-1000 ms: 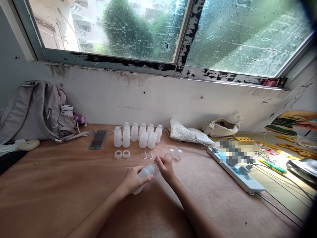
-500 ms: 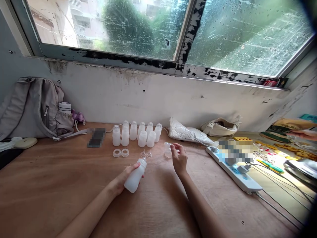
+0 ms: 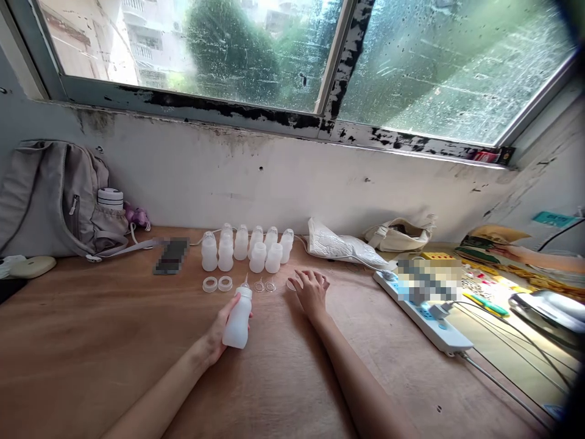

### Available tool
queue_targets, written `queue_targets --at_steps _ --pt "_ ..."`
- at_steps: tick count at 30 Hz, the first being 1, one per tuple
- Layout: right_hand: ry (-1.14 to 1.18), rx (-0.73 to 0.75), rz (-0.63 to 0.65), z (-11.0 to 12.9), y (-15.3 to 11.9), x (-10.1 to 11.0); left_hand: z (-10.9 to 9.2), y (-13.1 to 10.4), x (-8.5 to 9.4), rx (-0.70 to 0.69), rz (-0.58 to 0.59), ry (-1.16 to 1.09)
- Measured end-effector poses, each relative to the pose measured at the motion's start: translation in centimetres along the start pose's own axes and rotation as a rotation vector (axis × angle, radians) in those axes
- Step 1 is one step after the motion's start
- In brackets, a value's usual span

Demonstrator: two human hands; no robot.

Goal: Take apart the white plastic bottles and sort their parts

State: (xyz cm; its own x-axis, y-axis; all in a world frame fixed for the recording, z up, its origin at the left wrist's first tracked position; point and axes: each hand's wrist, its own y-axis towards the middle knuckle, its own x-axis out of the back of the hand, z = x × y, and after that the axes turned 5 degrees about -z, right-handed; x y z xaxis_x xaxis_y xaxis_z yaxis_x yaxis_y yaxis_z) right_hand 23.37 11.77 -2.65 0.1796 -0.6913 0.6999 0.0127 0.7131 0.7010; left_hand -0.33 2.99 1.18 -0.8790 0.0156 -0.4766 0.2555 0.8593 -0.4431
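Note:
My left hand (image 3: 223, 329) is wrapped round a frosted white baby bottle (image 3: 237, 323), tilted slightly, with a collar and a thin pointed teat tip on top. Over the tabletop to the right, my right hand (image 3: 312, 294) has its fingers spread and slightly bent. Partly hidden beside its fingers is a small clear cap (image 3: 290, 285). Between the hands lie two thin clear teat pieces (image 3: 270, 286). Left of these are two white screw rings (image 3: 225, 283). Behind stand several frosted bottles (image 3: 225, 253), most with clear caps; two in front (image 3: 273, 258) are uncapped.
A phone (image 3: 171, 256) and grey backpack (image 3: 59, 195) lie left. A white padded packet (image 3: 340, 244) and cloth bag (image 3: 402, 235) rest by the wall. To the right is a power strip (image 3: 425, 317) with cables. Another person's arm (image 3: 543, 256) reaches in far right.
My right hand has gone from pinched fingers beside the clear cap to spread fingers over it. My left hand has brought the bottle slightly left and more upright. An arm has appeared far right.

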Motion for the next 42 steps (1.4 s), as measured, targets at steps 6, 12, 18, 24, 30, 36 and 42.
queue_targets --at_steps 6,12,18,24,30,36,42 --pt "-0.032 -0.052 0.002 0.1 0.1 0.5 0.7 0.3 0.2 -0.203 -0.087 0.14" --pt "0.426 0.014 0.089 4.2 -0.6 3.1 1.0 0.7 0.2 -0.643 -0.293 0.561" --pt "0.933 -0.057 0.421 9.9 -2.8 5.7 1.6 -0.1 -0.1 -0.924 -0.287 1.029" --pt "0.853 -0.16 0.332 10.2 -3.1 6.3 3.0 0.0 -0.1 -1.018 -0.358 1.38" --pt "0.907 -0.17 0.278 10.1 -3.4 6.5 2.0 -0.7 -0.6 -0.777 -0.166 1.335" --pt "0.96 -0.189 0.234 10.3 -3.6 7.0 0.8 -1.0 -1.1 -0.653 -0.03 1.209" --pt "1.14 -0.16 0.354 10.3 -3.6 7.8 0.9 -1.2 -0.7 -0.188 0.375 0.728"
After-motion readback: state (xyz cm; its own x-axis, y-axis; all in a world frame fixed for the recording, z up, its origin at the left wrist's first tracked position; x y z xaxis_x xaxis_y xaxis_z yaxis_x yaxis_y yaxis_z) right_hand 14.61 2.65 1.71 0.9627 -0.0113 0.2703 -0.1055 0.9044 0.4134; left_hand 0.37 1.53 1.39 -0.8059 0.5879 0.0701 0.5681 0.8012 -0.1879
